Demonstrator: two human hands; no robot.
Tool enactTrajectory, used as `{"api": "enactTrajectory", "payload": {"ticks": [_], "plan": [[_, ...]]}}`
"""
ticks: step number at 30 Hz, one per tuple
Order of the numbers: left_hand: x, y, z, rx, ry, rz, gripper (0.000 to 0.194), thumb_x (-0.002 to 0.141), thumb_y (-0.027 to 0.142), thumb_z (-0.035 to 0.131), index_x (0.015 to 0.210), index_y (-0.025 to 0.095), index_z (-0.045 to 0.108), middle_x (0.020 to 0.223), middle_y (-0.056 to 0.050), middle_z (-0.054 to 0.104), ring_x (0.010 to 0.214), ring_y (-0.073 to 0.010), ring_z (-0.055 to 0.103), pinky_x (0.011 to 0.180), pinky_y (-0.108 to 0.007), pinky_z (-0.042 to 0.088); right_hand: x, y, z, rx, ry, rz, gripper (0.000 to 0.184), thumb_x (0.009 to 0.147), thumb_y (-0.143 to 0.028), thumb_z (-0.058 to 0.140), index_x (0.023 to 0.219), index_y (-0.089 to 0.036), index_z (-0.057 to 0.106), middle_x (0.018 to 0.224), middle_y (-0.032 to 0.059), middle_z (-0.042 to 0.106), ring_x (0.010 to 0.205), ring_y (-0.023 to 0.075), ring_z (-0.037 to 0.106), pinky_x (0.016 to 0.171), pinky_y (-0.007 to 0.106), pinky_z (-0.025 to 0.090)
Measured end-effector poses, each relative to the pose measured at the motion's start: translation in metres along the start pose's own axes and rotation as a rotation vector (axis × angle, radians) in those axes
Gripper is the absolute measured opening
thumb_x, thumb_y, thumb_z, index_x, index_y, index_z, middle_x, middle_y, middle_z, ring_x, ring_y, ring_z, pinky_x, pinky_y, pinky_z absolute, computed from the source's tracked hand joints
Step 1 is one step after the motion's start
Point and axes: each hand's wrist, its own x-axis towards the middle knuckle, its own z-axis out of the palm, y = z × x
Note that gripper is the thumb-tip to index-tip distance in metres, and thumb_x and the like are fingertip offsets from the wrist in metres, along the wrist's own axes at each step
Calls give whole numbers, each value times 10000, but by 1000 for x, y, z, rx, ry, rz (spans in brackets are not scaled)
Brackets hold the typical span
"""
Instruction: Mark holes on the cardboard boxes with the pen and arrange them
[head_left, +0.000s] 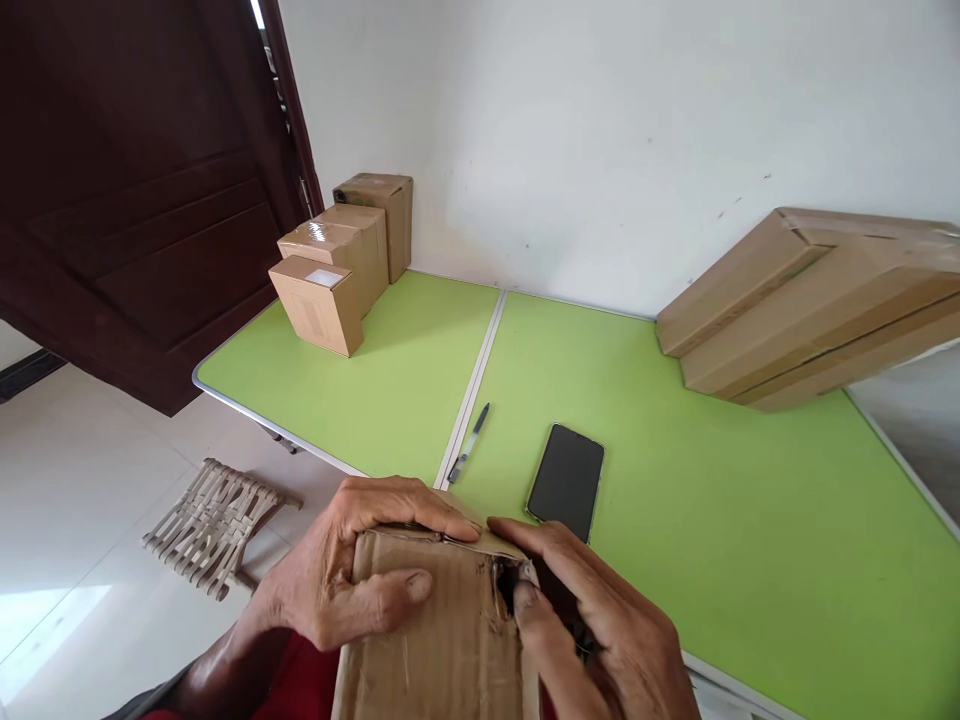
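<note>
Close to me, at the table's near edge, a worn brown cardboard box (442,640) is held between both hands. A torn hole with ragged edges shows at its upper right corner; what lies inside is too dark to make out. My left hand (360,560) wraps the box's upper left corner, thumb flat on the face and fingers over the top edge. My right hand (600,620) grips the right side, its thumb at the torn hole and a finger along the top edge. Just beyond the hands lie a black smartphone (567,480) and a pen (469,443).
Several cardboard boxes (322,310) stand in a row at the back left of the green table (750,530). Larger cardboard cartons (810,310) lean at the back right by the white wall. A woven stool (214,520) and a dark door (142,190) are on the left.
</note>
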Motion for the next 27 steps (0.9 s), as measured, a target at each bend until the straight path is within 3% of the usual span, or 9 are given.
{"api": "enactTrajectory", "payload": {"ticks": [2,4,6,8,10,13,17,23,27], "plan": [[0,-3,-2,2,-22,0,426,892,257,695,1297,201,815,1228,-132,827,1091,-300,803,961,-373,624,10,17,-5,47,-55,18,402,1074,-517,491,1297,-342,775,1163,105,796,1053,348,773,800,429,662],[2,-4,-8,20,-48,-9,418,907,244,677,1301,196,807,1245,-142,823,1100,-300,802,961,-376,629,31,34,-5,-9,-85,52,502,1117,-537,394,1340,-265,752,1116,107,800,928,295,788,745,387,650],[4,-2,-16,45,-90,-15,415,902,207,674,1296,182,803,1229,-147,825,1090,-288,807,951,-358,634,59,50,3,-339,-66,114,470,1135,-462,423,1393,-181,698,1126,112,792,861,254,779,771,371,626],[9,6,-25,89,-149,-4,432,873,160,692,1293,175,795,1200,-142,830,1051,-264,815,921,-328,636,89,63,16,-806,-195,152,408,1130,-269,431,1460,-148,640,1246,136,768,951,264,781,736,357,600],[15,17,-33,179,-214,-2,461,846,152,733,1303,185,780,1180,-125,830,1000,-242,813,888,-312,632,114,73,32,-982,-282,138,457,1084,-94,417,1494,-146,611,1299,157,742,1010,273,775,661,332,558],[26,34,-34,429,-262,-59,363,871,256,820,1229,203,794,1066,-80,822,876,-204,777,807,-292,597,137,83,52,-1043,-345,70,572,1001,58,410,1496,-154,602,1330,184,707,1115,275,745,660,294,524],[41,42,-19,719,-252,-114,203,932,379,833,1020,198,811,858,-18,741,695,-153,666,643,-272,459,146,90,64,-1108,-396,-16,450,1025,26,418,1353,-150,671,1335,214,676,1121,292,712,728,317,542],[52,31,-3,723,-224,-178,107,931,287,803,909,183,803,844,-7,735,686,-140,658,629,-269,417,148,96,60,-1094,-412,-70,372,1026,12,424,1180,-147,723,1190,183,724,1067,288,722,762,323,522],[52,29,-7,659,-191,-167,97,931,263,796,890,179,821,819,-12,748,658,-127,661,602,-256,425,146,102,42,-1000,-334,-13,308,955,35,505,1064,-158,719,1045,153,773,880,261,752,643,298,485]]}}
